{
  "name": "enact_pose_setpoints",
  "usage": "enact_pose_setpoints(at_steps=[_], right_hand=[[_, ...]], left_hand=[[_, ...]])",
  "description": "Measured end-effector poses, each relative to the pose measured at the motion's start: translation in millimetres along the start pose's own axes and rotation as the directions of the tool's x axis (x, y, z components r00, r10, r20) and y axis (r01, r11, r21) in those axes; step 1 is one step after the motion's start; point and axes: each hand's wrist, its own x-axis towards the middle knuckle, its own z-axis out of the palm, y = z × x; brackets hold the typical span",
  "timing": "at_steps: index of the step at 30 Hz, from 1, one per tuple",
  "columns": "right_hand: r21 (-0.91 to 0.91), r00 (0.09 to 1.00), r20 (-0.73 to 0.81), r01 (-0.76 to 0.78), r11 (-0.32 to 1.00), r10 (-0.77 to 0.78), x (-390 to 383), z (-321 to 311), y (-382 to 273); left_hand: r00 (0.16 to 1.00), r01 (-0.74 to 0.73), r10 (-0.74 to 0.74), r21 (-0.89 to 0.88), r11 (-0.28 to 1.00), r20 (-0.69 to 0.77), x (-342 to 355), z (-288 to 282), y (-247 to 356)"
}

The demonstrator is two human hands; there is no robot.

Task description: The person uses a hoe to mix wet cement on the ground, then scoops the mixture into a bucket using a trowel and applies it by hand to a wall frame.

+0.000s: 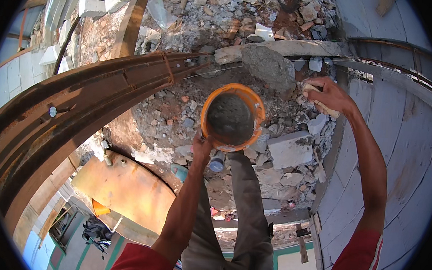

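Observation:
An orange bucket (260, 100) stands in front of my legs, part filled with wet grey mortar (230, 117). My left hand (201, 148) is closed on its near left rim. Out to the right, my right hand (329, 94) grips a pale beige chunk (332, 112); whether it is stone or something else I cannot tell. Just left of that hand lies a heap of grey mortar (268, 68), against a long concrete beam (308, 48). A thin string (214, 72) runs across near the heap.
A rusty steel beam (81, 96) crosses the left side. Broken stones and rubble cover the ground, with a large pale block (289, 149) right of the bucket. A grey panelled wall (372, 138) rises on the right. A tan curved panel (125, 186) lies lower left.

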Motion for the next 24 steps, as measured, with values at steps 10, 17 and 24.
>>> enact_pose_setpoints(at_steps=[10, 17, 24], right_hand=[[-0.726, 0.882, -0.063, 0.28, 0.628, -0.467, 251, 8, -32], [-0.944, 0.898, 0.067, 0.198, 0.263, -0.435, 299, 101, -59], [-0.973, 0.904, 0.114, 0.185, 0.136, -0.411, 298, 103, -54]], left_hand=[[0.992, -0.118, 0.123, 0.118, 0.986, -0.034, -7, -22, -2], [0.99, -0.125, 0.124, -0.016, 0.992, -0.06, -11, -39, -33], [0.996, 0.007, -0.016, -0.106, 0.994, -0.084, -15, -40, -32]])
